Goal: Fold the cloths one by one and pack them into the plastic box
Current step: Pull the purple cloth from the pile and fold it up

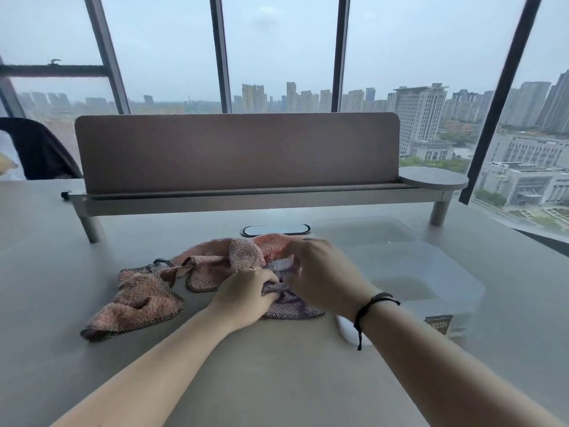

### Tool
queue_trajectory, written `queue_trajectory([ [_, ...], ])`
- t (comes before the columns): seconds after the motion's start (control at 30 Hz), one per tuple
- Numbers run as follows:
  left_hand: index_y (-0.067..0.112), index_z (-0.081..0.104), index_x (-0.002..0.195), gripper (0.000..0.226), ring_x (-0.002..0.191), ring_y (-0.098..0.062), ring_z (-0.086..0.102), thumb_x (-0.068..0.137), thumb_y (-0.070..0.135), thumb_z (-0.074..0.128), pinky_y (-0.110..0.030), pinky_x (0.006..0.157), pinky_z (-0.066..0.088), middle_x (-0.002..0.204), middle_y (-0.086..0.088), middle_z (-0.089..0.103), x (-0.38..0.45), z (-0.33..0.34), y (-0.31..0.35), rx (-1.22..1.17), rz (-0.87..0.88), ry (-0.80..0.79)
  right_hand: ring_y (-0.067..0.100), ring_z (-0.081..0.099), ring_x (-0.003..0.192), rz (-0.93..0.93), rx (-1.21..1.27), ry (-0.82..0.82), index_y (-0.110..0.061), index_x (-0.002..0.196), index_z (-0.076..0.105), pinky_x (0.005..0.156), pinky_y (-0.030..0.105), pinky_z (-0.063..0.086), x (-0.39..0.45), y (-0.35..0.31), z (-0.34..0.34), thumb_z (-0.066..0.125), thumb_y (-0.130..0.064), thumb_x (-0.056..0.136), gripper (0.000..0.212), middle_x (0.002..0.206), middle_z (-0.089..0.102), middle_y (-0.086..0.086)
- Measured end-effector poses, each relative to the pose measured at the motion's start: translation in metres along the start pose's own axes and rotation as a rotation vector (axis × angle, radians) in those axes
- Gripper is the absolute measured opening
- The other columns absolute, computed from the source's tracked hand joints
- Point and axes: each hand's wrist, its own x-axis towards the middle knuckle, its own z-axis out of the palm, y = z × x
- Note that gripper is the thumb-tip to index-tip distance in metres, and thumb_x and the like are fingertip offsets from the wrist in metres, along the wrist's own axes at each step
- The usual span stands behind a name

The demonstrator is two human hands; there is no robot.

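Waffle-weave cloths lie bunched at mid-table: a purple cloth (284, 298) is gripped by the left hand (246, 292), fingers curled into its crumpled folds, and is also worked by the right hand (320, 269), fingers bent down onto the bunch; whether the right hand actually pinches fabric cannot be told, since the fingertips are hidden. A pink cloth (135, 300) with dark stitched trim is spread rumpled to the left, one corner reaching toward the near table edge. More pink fabric (246, 251) is heaped behind the hands, touching the purple one.

A clear plastic box (431, 272), rounded corners, translucent walls, is set just beside the pile on the right, partly crossed by the right forearm; a dark label (438, 323) is seen on its near wall. A black cord bracelet (374, 306) is worn on the right wrist.

Smooth grey table (277, 365) is bare in front of the cloths. An oval cable grommet (275, 230) sits just behind the heap. Further back a felt-covered desk divider (237, 152) on metal legs closes off the far side, with a round shelf (432, 177) at its right end. Windows (277, 50) lie beyond.
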Motion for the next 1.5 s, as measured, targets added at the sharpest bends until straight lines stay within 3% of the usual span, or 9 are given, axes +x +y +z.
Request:
queue_trajectory([
  [0.17, 0.024, 0.071, 0.076, 0.013, 0.073, -0.009, 0.07, 0.077, 0.017, 0.082, -0.026, 0.068, 0.054, 0.073, 0.011, 0.074, -0.015, -0.033, -0.012, -0.414, -0.109, 0.025, 0.023, 0.06, 0.098, 0.048, 0.092, -0.169, -0.03, 0.12, 0.053, 0.068, 0.031, 0.044, -0.003, -0.012, 0.06, 0.063, -0.036, 0.08, 0.041, 0.102, 0.063, -0.006],
  [0.27, 0.024, 0.072, 0.082, 0.014, 0.064, -0.002, 0.063, 0.081, 0.013, 0.081, -0.021, 0.065, 0.05, 0.072, 0.014, 0.072, -0.028, -0.06, -0.018, -0.491, -0.071, 0.087, 0.013, 0.055, 0.069, 0.139, 0.233, -0.132, -0.027, 0.084, 0.061, 0.059, 0.025, 0.045, 0.004, -0.02, 0.064, 0.071, -0.031, 0.08, 0.011, 0.07, 0.054, -0.012],
  [0.37, 0.017, 0.071, 0.093, 0.018, 0.055, 0.005, 0.058, 0.085, 0.0, 0.072, -0.013, 0.058, 0.045, 0.067, 0.029, 0.067, -0.039, -0.09, -0.016, -0.467, 0.044, 0.067, 0.006, 0.04, 0.055, 0.089, 0.394, -0.127, -0.021, 0.062, 0.052, 0.052, 0.021, 0.032, 0.012, -0.033, 0.057, 0.078, -0.03, 0.077, 0.032, 0.059, 0.048, -0.009],
  [0.53, 0.028, 0.071, 0.091, 0.024, 0.086, -0.012, 0.072, 0.084, 0.006, 0.078, -0.026, 0.08, 0.057, 0.093, 0.012, 0.075, -0.053, -0.132, -0.015, -0.469, 0.192, 0.106, 0.013, 0.059, 0.075, 0.012, 0.835, -0.242, -0.004, 0.088, 0.072, 0.071, 0.033, 0.047, 0.019, -0.053, 0.029, 0.082, -0.015, 0.071, 0.022, 0.078, 0.066, 0.003],
  [0.7, 0.029, 0.073, 0.092, 0.026, 0.057, -0.002, 0.053, 0.071, 0.027, 0.088, -0.018, 0.062, 0.046, 0.084, 0.003, 0.073, -0.073, -0.175, -0.024, -0.419, 0.127, 0.12, 0.015, 0.056, 0.065, -0.004, 1.034, -0.319, -0.008, 0.065, 0.062, 0.064, 0.026, 0.044, 0.015, -0.052, -0.001, 0.082, -0.011, 0.063, 0.021, 0.068, 0.06, 0.004],
  [1.03, 0.023, 0.078, 0.088, 0.024, 0.057, -0.008, 0.047, 0.074, 0.005, 0.086, -0.023, 0.058, 0.043, 0.079, 0.007, 0.075, -0.124, -0.225, -0.023, -0.366, 0.113, -0.017, 0.048, 0.062, 0.111, -0.006, 0.687, -0.797, 0.004, 0.118, 0.064, 0.098, 0.06, 0.05, -0.024, -0.054, -0.041, 0.071, -0.002, 0.08, 0.039, 0.122, 0.064, 0.031],
  [1.2, 0.019, 0.077, 0.09, 0.027, 0.07, -0.014, 0.059, 0.072, -0.001, 0.082, -0.018, 0.065, 0.051, 0.081, -0.003, 0.073, -0.147, -0.242, -0.019, -0.583, 0.119, -0.081, 0.018, 0.052, 0.062, -0.004, 0.814, -0.777, -0.001, 0.089, 0.063, 0.049, 0.022, 0.036, -0.044, -0.063, -0.059, 0.08, -0.014, 0.07, 0.029, 0.073, 0.057, 0.012],
  [1.37, 0.017, 0.077, 0.087, 0.039, 0.069, -0.011, 0.066, 0.054, 0.026, 0.097, -0.018, 0.064, 0.055, 0.076, -0.003, 0.071, -0.158, -0.261, -0.022, -0.936, 0.169, -0.094, 0.036, 0.03, 0.066, -0.118, 1.168, -0.745, -0.002, 0.078, 0.06, 0.059, 0.044, 0.01, -0.05, -0.057, -0.074, 0.088, -0.017, 0.066, 0.034, 0.079, 0.038, 0.021],
  [1.5, 0.016, 0.075, 0.093, 0.044, 0.068, -0.011, 0.066, 0.056, 0.028, 0.095, -0.019, 0.06, 0.053, 0.079, -0.002, 0.072, -0.148, -0.249, -0.037, -1.022, 0.06, -0.036, 0.007, 0.03, 0.043, -0.08, 1.39, -0.571, -0.012, 0.078, 0.062, 0.041, 0.024, 0.013, -0.044, -0.052, -0.072, 0.087, -0.012, 0.065, 0.028, 0.065, 0.052, 0.004],
])
